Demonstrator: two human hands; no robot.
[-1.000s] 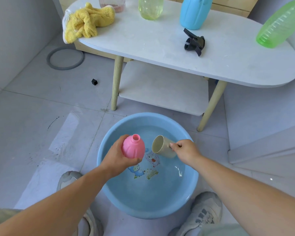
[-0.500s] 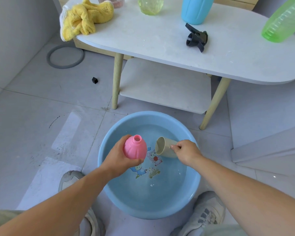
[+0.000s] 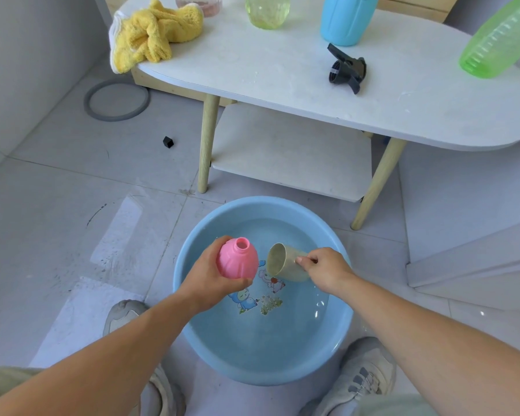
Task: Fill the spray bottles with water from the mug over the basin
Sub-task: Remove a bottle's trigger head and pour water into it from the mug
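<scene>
Left fingers [image 3: 221, 241] and thumb curled round the belly of the pink spray bottle [image 3: 237, 261], left hand [image 3: 213, 280] gripping it from the left side and below. Bottle uncapped, open neck up and tipped slightly toward the right. Right fingers [image 3: 305, 261] pinched on the side of the beige mug [image 3: 284, 262], right hand [image 3: 327, 270] holding it. Whether there is a handle under them is not visible. Mug tipped onto its side, mouth turned left toward the bottle's neck, just beside the bottle and not touching it.

Both held above the blue basin [image 3: 267, 373], over its far half. Water in the basin, cartoon print showing on its bottom. Basin on the tiled floor, between two pale shoes [image 3: 367, 370] at the near side.

Beyond the basin, a white table [image 3: 282, 70] on wooden legs with a lower shelf [image 3: 288, 151]. Yellow cloth [image 3: 150, 34] bunched at the table's left end, hanging over the edge. Black spray head [image 3: 345, 69] lying on its side right of the table's middle. Blue bottle [image 3: 345, 19] and a clear yellowish bottle [image 3: 267, 10] along the far edge, green bottle [image 3: 499, 40] at the right end.

On the floor left of the table, a grey ring [image 3: 116, 117] and a small black cube [image 3: 168, 142].
</scene>
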